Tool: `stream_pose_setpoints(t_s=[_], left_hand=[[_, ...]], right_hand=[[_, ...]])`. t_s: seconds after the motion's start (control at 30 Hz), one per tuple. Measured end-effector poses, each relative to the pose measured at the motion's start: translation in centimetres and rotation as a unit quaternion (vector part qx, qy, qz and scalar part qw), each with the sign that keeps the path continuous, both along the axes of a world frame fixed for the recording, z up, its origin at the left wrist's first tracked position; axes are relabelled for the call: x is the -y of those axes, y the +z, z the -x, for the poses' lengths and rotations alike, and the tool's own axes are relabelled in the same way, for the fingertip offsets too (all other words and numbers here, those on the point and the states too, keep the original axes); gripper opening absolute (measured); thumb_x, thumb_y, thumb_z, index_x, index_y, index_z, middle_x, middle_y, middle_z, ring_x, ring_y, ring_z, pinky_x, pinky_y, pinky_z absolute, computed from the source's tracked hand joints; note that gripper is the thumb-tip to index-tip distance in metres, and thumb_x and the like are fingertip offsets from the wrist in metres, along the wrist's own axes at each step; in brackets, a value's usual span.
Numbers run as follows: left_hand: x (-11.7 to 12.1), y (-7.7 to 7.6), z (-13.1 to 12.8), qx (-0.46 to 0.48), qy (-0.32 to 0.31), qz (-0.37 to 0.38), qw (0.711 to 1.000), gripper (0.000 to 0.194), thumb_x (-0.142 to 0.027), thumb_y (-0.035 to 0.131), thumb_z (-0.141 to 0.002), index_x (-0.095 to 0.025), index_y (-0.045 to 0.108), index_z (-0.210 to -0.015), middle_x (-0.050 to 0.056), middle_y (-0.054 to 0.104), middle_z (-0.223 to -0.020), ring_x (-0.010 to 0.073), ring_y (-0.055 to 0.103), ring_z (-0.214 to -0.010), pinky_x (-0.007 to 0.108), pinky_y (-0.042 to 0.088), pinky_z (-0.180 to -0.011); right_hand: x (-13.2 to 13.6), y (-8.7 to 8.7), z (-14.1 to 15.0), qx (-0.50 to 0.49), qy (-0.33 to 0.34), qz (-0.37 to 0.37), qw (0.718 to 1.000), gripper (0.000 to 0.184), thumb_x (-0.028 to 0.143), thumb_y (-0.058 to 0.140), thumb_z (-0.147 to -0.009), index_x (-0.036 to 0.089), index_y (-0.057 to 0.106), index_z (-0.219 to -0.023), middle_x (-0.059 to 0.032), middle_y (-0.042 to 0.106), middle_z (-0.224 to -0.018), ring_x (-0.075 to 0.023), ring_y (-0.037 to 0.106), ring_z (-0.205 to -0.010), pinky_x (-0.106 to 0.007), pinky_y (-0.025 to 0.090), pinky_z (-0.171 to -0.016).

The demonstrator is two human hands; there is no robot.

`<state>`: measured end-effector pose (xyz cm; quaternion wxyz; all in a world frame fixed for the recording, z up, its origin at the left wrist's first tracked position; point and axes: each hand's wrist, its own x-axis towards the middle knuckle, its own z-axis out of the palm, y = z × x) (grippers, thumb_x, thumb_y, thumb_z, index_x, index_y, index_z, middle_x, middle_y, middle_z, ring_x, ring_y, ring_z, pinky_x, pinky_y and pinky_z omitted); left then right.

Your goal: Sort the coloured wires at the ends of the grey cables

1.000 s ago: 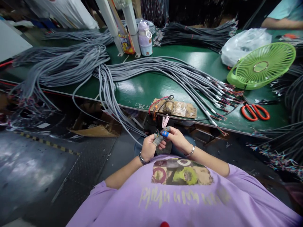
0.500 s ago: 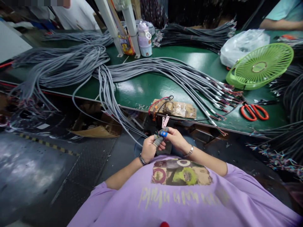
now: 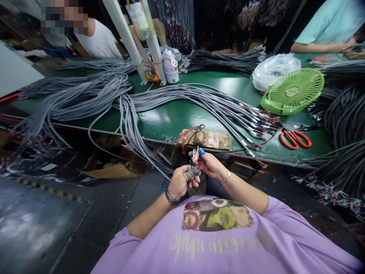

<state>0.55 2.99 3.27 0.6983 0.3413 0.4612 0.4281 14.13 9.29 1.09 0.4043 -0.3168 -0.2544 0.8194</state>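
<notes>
While you sit at the table, your left hand grips the end of a grey cable with finger-cotted fingers, and its thin coloured wires fan out between your two hands, just below the table's near edge. Your right hand, a blue cover on its thumb, is closed around a pink spring clip, pinching it directly above those wires; whether the clip touches them is too small to tell. Taking your hands as the centre of the dial, a wooden block with red and black leads lies near at one o'clock on the table's edge. The large heap of grey cables spreads at ten o'clock, and some of its lengths droop over the edge toward your left hand. Stripped cable ends lie at two o'clock, with red-handled scissors just beyond, nearer three. Farther off at two o'clock, a green fan leans beside a clear plastic bag. A lilac drinking bottle stands upright between eleven and twelve.
</notes>
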Motion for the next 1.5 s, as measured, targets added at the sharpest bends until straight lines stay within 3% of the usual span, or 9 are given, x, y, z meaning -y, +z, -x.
stream_pose_setpoints(t_s=[0.3,0.63,0.83,1.17,1.33,1.5], left_hand=[[-0.2,-0.8,-0.4,-0.007,0.006,0.003,1.000,0.035,-0.043,0.075,-0.063,-0.012,0.060,-0.067,0.003,0.064,-0.052,0.0095,0.055,-0.037,0.016,0.028,-0.032],[1.0,-0.6,-0.2,-0.033,0.015,-0.019,0.999,0.035,-0.045,0.073,-0.067,-0.012,0.060,-0.068,0.003,0.065,-0.055,0.0093,0.056,-0.039,0.016,0.030,-0.034],[1.3,-0.6,-0.4,-0.033,0.059,-0.027,0.997,0.034,-0.044,0.072,-0.067,-0.013,0.061,-0.070,0.003,0.065,-0.056,0.0093,0.057,-0.040,0.016,0.031,-0.034],[0.4,-0.3,-0.9,-0.041,0.075,-0.017,0.996,0.033,-0.044,0.072,-0.066,-0.013,0.059,-0.067,0.003,0.065,-0.055,0.0087,0.055,-0.039,0.016,0.029,-0.034],[0.2,-0.3,-1.0,-0.046,0.065,-0.014,0.997,0.031,-0.042,0.072,-0.065,-0.013,0.059,-0.066,0.003,0.065,-0.054,0.0089,0.056,-0.038,0.016,0.029,-0.034],[0.3,-0.5,-1.0,-0.048,0.064,-0.012,0.997,0.031,-0.041,0.072,-0.065,-0.013,0.058,-0.065,0.002,0.065,-0.055,0.0086,0.055,-0.038,0.016,0.029,-0.034]], right_hand=[[0.2,0.0,1.0,-0.029,-0.051,0.014,0.998,0.039,0.052,0.069,-0.074,0.013,0.069,-0.080,0.0005,0.056,-0.060,-0.0073,0.047,-0.052,-0.018,0.043,-0.050],[0.6,0.5,0.2,-0.009,0.000,0.077,0.997,0.053,0.065,0.048,-0.082,0.014,0.065,-0.083,-0.0027,0.061,-0.064,-0.0102,0.054,-0.051,-0.023,0.046,-0.048],[0.6,0.5,0.1,-0.016,-0.012,0.020,1.000,0.033,0.047,0.066,-0.079,0.014,0.066,-0.084,-0.0003,0.059,-0.063,-0.0090,0.051,-0.053,-0.021,0.047,-0.052],[0.1,0.8,0.4,-0.004,-0.034,0.032,0.999,0.033,0.045,0.074,-0.070,0.014,0.065,-0.079,0.0002,0.061,-0.063,-0.0089,0.053,-0.053,-0.020,0.045,-0.049],[-0.1,0.8,0.4,-0.006,-0.049,0.041,0.998,0.027,0.040,0.070,-0.077,0.014,0.067,-0.082,-0.0050,0.068,-0.072,-0.0112,0.057,-0.058,-0.022,0.046,-0.052],[0.2,0.5,0.5,-0.009,-0.046,0.060,0.997,0.031,0.045,0.065,-0.079,0.015,0.066,-0.085,-0.0048,0.067,-0.073,-0.0120,0.058,-0.059,-0.023,0.047,-0.053]])
